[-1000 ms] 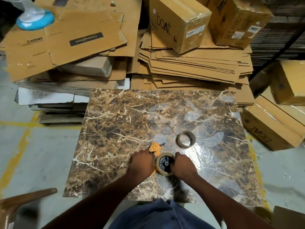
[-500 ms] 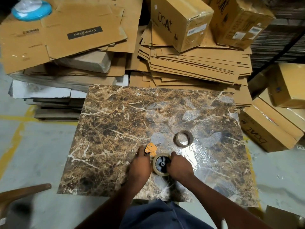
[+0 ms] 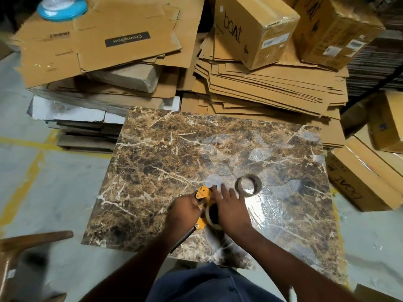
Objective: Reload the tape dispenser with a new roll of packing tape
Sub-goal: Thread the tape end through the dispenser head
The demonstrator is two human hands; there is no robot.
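An orange tape dispenser (image 3: pixel 202 194) lies on the brown marble slab (image 3: pixel 152 162) near its front edge. My left hand (image 3: pixel 185 211) grips the dispenser's body. A roll of tape (image 3: pixel 211 216) sits on the dispenser's hub, mostly hidden under my right hand (image 3: pixel 230 209), which lies flat over it with fingers spread toward the orange head. A second ring of brown tape (image 3: pixel 248 185) lies flat on the slab just beyond my right hand, apart from it.
Stacks of flattened cardboard (image 3: pixel 261 88) and brown boxes (image 3: pixel 255 29) crowd the far side. More boxes (image 3: pixel 366 182) stand at the right. A wooden chair part (image 3: pixel 32 238) juts in at the lower left. Grey floor with yellow lines lies to the left.
My right hand has moved from the roll's right side to lie over its top, hiding the black hub. The left hand has shifted its grip on the dispenser. The camera view has moved slightly.
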